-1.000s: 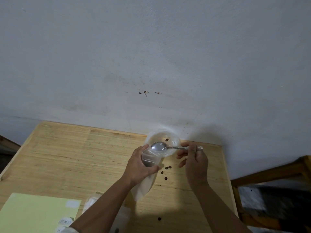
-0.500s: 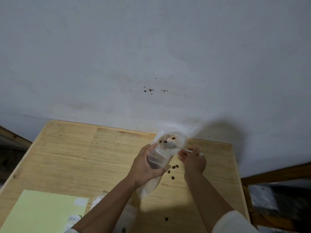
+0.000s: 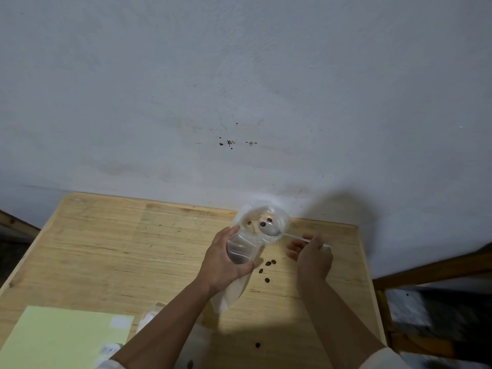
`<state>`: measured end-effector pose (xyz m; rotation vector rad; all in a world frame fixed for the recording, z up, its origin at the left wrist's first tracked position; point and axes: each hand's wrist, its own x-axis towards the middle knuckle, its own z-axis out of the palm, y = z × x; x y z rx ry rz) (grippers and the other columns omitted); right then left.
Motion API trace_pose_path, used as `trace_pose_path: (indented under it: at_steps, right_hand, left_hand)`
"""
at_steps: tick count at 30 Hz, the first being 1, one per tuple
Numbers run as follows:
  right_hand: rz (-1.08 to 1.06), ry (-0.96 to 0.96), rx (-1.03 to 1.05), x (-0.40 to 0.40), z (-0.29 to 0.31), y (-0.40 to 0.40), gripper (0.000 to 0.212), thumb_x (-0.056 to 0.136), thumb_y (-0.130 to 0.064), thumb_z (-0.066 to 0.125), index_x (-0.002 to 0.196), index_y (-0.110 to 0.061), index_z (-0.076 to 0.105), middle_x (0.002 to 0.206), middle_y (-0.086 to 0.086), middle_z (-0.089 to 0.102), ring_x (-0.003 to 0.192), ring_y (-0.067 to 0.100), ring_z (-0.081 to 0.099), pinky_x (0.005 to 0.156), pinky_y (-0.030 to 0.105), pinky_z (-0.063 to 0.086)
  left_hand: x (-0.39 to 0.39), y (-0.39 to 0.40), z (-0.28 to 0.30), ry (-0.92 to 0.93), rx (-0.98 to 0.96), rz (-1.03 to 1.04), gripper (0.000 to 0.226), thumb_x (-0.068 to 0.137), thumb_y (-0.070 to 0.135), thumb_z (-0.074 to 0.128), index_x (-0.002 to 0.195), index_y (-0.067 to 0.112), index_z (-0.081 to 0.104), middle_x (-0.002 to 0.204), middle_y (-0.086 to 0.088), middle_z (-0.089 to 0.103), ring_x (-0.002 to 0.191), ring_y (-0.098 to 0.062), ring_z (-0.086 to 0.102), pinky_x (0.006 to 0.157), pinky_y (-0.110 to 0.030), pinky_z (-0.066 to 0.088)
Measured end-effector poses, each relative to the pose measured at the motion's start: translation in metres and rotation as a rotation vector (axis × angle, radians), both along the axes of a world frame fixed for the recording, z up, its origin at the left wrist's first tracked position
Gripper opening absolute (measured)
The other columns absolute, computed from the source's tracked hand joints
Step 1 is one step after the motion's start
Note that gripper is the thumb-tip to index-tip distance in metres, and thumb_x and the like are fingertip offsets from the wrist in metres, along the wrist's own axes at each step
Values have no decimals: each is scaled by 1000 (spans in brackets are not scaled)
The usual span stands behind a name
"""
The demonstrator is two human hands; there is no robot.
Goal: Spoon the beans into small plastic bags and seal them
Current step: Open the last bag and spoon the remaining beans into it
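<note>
The spoon (image 3: 270, 229) lies with its bowl inside the clear container (image 3: 262, 222) at the far edge of the table (image 3: 106, 249), and its handle runs back and to the right, down toward the right hand (image 3: 310, 253), which pinches the handle's end between thumb and fingertips. That long axis, from the far left to the near right, is what the next move turns on: the small plastic bag (image 3: 241, 253) sits just in front of and slightly left of the container, gripped around its upper part by the left hand (image 3: 223, 262), so the loaded spoon only has to swing a short way toward the person and leftward to reach the bag's mouth. The right hand is the one nearer the spoon; the left is busy holding the bag upright. A few beans (image 3: 263, 224) lie in the container beside the spoon bowl, and several loose beans (image 3: 267, 267) lie on the table between the two hands. Compared with a second ago, the spoon has dropped from the bag's mouth into the container, and the right hand has slid further right.
</note>
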<state>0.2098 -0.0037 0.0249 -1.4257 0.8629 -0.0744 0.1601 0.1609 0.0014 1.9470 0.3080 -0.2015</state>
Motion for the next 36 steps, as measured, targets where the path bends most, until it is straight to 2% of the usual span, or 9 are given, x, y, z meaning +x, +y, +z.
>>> trace_pose_path:
  at_steps: [4, 6, 8, 10, 11, 15, 22, 31, 36]
  right_hand:
    - [-123, 122, 285, -4, -6, 7, 22, 97, -8, 32, 92, -2, 52, 97, 26, 67, 67, 25, 66, 41, 18, 52]
    - [-53, 161, 386, -4, -9, 6, 22, 97, -9, 32, 90, -6, 53, 120, 25, 60, 89, 28, 67, 47, 15, 52]
    - [4, 174, 453, -3, -6, 5, 28, 98, -11, 31, 114, -2, 53, 133, 21, 52, 117, 30, 56, 69, 17, 54]
    - [11, 190, 438, -1, -4, 7, 37, 98, -10, 29, 129, 3, 44, 133, 21, 52, 124, 31, 51, 96, 30, 46]
    - [-21, 184, 437, 1, -4, 10, 37, 98, -8, 27, 129, 4, 44, 130, 23, 53, 122, 32, 52, 97, 33, 45]
    - [-214, 91, 450, 5, -9, 21, 24, 99, -11, 33, 106, 1, 52, 92, 20, 65, 92, 28, 67, 75, 28, 53]
    - [-69, 43, 345, -1, -14, 9, 28, 99, -15, 34, 85, -5, 56, 78, 17, 68, 64, 20, 68, 45, 21, 54]
    - [192, -219, -17, -6, 22, -4, 37, 101, -19, 29, 83, -5, 58, 57, 8, 57, 47, 17, 52, 35, 21, 39]
    - [465, -455, -243, -11, 31, -2, 37, 102, -19, 31, 77, -14, 58, 54, 4, 53, 47, 11, 48, 43, 21, 39]
  left_hand:
    - [-4, -4, 1, -14, 3, -2, 100, 53, 54, 84, 139, 28, 39, 140, 13, 36, 125, -9, 42, 106, -35, 41]
    - [-7, -4, 0, -29, 8, -3, 95, 57, 46, 85, 139, 27, 39, 140, 14, 36, 126, -6, 39, 107, -28, 37]
    - [-10, -2, -3, -34, 12, -4, 92, 59, 41, 86, 138, 29, 39, 138, 16, 36, 126, -3, 37, 104, -22, 34]
    - [-13, -1, -4, -25, 7, 4, 92, 59, 42, 85, 138, 30, 39, 137, 18, 36, 124, -1, 37, 102, -19, 33]
    - [-14, -1, -4, -22, 5, 6, 92, 59, 43, 85, 138, 30, 39, 136, 18, 37, 123, -1, 37, 101, -18, 33]
    - [-13, -1, -3, -6, -2, 9, 93, 59, 42, 85, 138, 30, 38, 134, 18, 37, 122, -1, 39, 97, -15, 34]
    - [-8, -2, -1, 2, 13, 13, 96, 59, 43, 85, 139, 25, 37, 136, 12, 36, 121, -8, 42, 101, -24, 40]
    - [-4, -3, 2, -3, 24, 16, 98, 58, 45, 84, 140, 24, 36, 139, 8, 37, 120, -6, 41, 97, -21, 37]
    - [-3, -3, 2, 6, 31, 13, 101, 55, 50, 84, 141, 26, 36, 140, 9, 37, 118, -4, 39, 94, -20, 36]
